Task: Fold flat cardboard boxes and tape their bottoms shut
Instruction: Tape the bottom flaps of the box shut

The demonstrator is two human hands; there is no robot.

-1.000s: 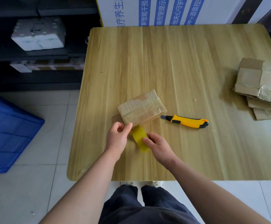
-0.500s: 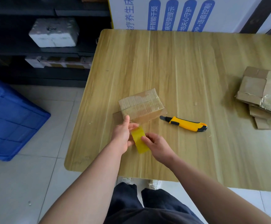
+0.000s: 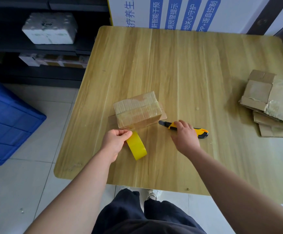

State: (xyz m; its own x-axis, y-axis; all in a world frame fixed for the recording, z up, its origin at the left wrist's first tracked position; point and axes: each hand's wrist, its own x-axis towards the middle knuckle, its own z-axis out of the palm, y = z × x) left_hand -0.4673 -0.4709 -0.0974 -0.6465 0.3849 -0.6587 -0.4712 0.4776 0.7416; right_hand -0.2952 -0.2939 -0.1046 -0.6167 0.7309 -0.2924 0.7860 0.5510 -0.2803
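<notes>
A small folded cardboard box (image 3: 137, 109), wrapped in clear tape, stands on the wooden table (image 3: 179, 68). Just in front of it a yellow tape roll (image 3: 136, 146) stands on edge, and my left hand (image 3: 115, 143) pinches it at its upper left end near the box's lower edge. My right hand (image 3: 184, 136) lies over the yellow and black utility knife (image 3: 200, 131), fingers curling onto its handle right of the box. The knife's blade end points toward the box.
Several flattened cardboard boxes (image 3: 272, 103) lie stacked at the table's right edge. A blue plastic crate (image 3: 7, 122) sits on the tiled floor to the left. Dark shelving with a white foam block (image 3: 50, 28) stands at the back left. A printed board (image 3: 179, 12) leans behind the table.
My right hand let go of the tape roll and moved right onto the utility knife. My left hand stayed pinching the tape by the box.
</notes>
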